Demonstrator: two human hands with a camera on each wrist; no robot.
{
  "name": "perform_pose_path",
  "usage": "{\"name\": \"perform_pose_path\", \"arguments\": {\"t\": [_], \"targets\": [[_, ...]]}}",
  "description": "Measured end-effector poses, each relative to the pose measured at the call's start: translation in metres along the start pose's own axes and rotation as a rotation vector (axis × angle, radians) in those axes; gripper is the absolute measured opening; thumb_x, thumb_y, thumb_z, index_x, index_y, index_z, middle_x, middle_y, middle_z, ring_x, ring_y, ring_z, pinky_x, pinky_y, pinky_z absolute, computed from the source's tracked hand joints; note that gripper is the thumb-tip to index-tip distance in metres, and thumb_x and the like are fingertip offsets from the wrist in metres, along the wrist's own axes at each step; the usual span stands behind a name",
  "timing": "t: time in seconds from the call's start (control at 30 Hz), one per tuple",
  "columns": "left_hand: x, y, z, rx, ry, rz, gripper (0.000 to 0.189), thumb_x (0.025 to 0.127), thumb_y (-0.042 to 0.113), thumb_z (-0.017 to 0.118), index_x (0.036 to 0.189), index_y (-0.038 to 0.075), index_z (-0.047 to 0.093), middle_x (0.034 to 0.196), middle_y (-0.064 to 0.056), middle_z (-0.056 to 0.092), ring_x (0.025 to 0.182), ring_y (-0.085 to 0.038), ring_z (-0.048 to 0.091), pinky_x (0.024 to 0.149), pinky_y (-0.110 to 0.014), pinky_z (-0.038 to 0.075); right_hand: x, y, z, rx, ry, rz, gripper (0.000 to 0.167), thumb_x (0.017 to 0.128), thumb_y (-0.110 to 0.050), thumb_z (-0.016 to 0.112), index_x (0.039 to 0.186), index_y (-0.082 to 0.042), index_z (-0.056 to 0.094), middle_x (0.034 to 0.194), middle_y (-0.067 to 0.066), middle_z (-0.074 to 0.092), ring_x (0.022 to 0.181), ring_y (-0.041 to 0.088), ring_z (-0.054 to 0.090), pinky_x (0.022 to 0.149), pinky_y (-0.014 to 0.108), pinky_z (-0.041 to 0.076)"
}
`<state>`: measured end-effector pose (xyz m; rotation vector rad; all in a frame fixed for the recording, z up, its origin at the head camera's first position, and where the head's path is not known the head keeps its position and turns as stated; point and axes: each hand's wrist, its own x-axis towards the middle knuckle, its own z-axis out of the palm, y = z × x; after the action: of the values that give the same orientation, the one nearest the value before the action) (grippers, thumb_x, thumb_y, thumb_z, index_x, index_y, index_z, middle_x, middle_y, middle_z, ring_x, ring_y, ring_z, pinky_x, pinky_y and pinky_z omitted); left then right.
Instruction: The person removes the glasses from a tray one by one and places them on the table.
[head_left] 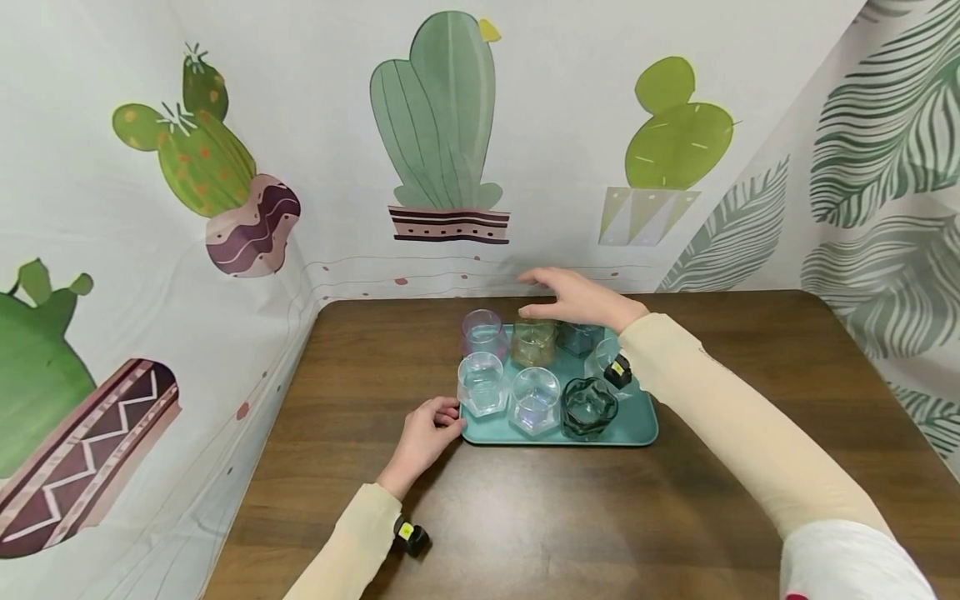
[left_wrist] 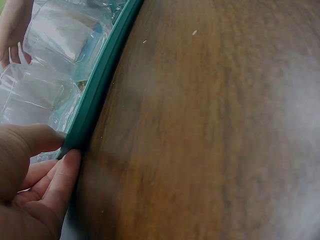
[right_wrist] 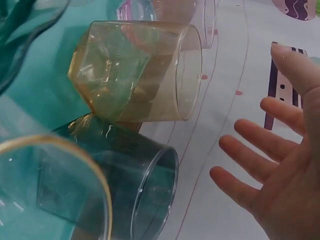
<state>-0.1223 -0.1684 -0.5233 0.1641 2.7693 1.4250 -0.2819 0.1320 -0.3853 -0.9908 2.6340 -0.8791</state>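
Note:
My left hand (head_left: pixel 422 440) pinches the front left corner of a teal tray (head_left: pixel 480 434), thumb on the inner side of the rim and fingers outside, as the left wrist view shows. My right hand (head_left: pixel 573 297) is held above the back of the tray with spread fingers and nothing in them. Closest below it stands an amber glass (right_wrist: pixel 140 72), with a dark blue glass (right_wrist: pixel 112 175) beside it. A pink-purple glass (head_left: pixel 483 333) stands at the back left. Two clear glasses, one at the left (head_left: pixel 482 385) and one in the middle (head_left: pixel 535 402), stand in front with a dark smoky glass (head_left: pixel 589 408).
A gold-rimmed clear glass (right_wrist: pixel 95 175) stands at the tray's right side, partly hidden by the right wrist in the head view. The tray lies on a brown wooden table (head_left: pixel 540 517). Behind rises a white cloth backdrop (head_left: pixel 555 125) printed with cacti and leaves.

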Motion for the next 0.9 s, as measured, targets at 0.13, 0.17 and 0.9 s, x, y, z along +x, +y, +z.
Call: {"name": "perform_pose_path", "arguments": {"t": [0.13,0.17,0.9], "targets": [[0.000,0.000,0.000,-0.003,0.004,-0.001,0.026,0.089,0.006,0.078,0.112,-0.002,0.072,0.096,-0.008,0.071,0.087,-0.020,0.069,0.081,-0.032,0.058,0.010,-0.001,0.004,0.015,-0.041,-0.021,0.067,0.098,-0.039,0.072,0.149,-0.002,0.050,0.152,0.019,0.052,0.140,0.037,0.049,0.116,0.052,0.039],[0.000,0.000,0.000,-0.006,0.004,-0.004,0.025,0.089,0.006,0.078,0.112,-0.001,0.073,0.096,-0.008,0.071,0.087,-0.020,0.069,0.081,-0.031,0.058,0.012,-0.002,0.005,0.023,-0.052,-0.026,0.067,0.097,-0.038,0.073,0.149,-0.002,0.050,0.152,0.019,0.052,0.140,0.038,0.049,0.117,0.052,0.039],[-0.001,-0.006,0.003,-0.024,0.035,0.018,0.024,0.088,0.005,0.079,0.110,0.000,0.073,0.094,-0.006,0.071,0.085,-0.018,0.069,0.078,-0.027,0.057,0.045,-0.005,0.039,0.042,-0.271,-0.020,0.080,0.092,-0.035,0.080,0.157,-0.007,0.041,0.156,0.018,0.047,0.144,0.035,0.044,0.117,0.053,0.038]]}}
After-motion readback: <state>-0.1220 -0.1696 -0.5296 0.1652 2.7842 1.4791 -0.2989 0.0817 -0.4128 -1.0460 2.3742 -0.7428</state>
